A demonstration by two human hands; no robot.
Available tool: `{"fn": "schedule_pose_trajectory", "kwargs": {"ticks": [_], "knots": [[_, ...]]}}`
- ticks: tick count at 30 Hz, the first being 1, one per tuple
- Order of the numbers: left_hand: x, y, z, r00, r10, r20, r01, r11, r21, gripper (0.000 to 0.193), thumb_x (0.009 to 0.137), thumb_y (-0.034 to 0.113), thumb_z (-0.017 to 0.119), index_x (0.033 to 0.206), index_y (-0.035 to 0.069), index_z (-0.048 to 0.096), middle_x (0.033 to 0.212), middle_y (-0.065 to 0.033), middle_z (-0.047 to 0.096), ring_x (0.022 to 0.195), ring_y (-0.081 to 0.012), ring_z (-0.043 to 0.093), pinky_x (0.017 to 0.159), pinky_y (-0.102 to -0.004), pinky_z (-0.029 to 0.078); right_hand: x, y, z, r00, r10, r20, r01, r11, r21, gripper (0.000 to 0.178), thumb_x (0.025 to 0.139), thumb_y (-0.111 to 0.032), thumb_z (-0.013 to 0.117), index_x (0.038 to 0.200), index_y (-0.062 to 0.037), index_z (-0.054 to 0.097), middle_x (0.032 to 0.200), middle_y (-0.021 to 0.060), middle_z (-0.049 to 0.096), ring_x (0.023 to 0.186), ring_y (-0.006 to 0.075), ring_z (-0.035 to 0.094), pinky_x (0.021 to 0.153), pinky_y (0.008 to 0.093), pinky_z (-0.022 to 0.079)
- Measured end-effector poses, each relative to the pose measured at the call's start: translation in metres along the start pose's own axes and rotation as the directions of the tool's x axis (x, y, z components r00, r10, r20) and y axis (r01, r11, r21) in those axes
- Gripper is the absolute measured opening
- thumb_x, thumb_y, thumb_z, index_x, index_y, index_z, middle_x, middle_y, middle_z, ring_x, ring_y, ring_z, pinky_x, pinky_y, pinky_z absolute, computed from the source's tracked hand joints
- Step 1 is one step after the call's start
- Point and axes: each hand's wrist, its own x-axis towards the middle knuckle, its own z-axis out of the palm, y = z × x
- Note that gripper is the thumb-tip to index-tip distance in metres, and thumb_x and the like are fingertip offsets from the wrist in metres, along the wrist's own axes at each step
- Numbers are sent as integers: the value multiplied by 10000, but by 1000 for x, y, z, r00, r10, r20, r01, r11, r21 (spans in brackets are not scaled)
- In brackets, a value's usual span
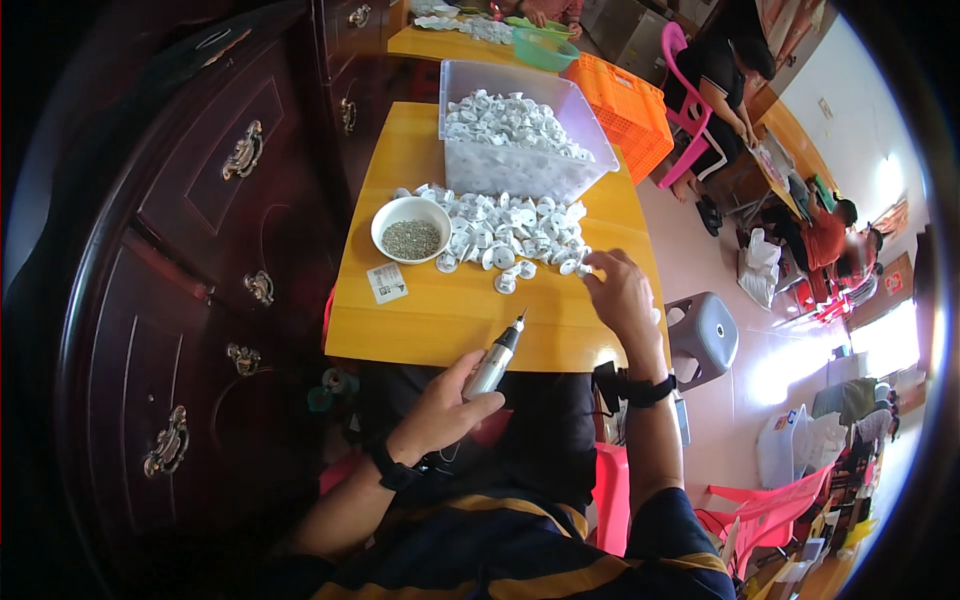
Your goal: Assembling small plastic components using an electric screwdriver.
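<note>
My left hand is closed around a silver and black electric screwdriver, its thin bit pointing up and away over the table's near edge. At the right end of a loose heap of small white plastic parts, my right hand has its fingers bent together. Their tips meet a white plastic part; the fingers partly hide the grip. One more white part lies a little nearer than the heap. Left of the heap, a white bowl holds many tiny metal screws.
Behind the heap stands a clear plastic bin full of similar parts. A printed card lies below the bowl on the yellow table. Dark drawers line the left; an orange crate and grey stool stand right. People sit farther off.
</note>
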Motion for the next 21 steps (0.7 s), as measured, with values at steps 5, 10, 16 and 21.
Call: {"fn": "schedule_pose_trajectory", "kwargs": {"ticks": [5,10,16,21], "knots": [[-1,3,0,1000,-8,-9,8,998,70,616,949,124,679,1487,-9,409,1121,-87,597,689,-85,572,620,-242,511,51,-82,26,909,-359,211,307,920,244,221,843,-202,707,1050,-142,751,959,134,729,909,355,711,802,459,564],[0,1,-3,1000,2,-4,-2,998,68,593,940,144,681,1453,-8,427,1046,-75,598,679,-87,581,617,-240,510,87,-165,74,789,-476,388,488,870,75,211,837,-225,718,1034,-158,757,988,139,749,944,326,730,817,445,583],[0,0,-4,997,60,-48,-59,998,31,553,939,159,700,1401,-28,462,960,-74,627,655,-100,596,612,-264,509,103,-199,124,741,-431,515,561,818,-124,245,833,-330,732,1043,-212,771,991,89,756,923,269,739,807,414,588],[0,2,-3,991,101,-87,-99,995,19,518,934,155,719,1353,-49,494,882,-83,647,623,-111,605,599,-288,506,110,-190,136,725,-447,524,549,834,-49,277,831,-320,717,1015,-119,766,992,136,755,927,299,746,795,419,597]]}}
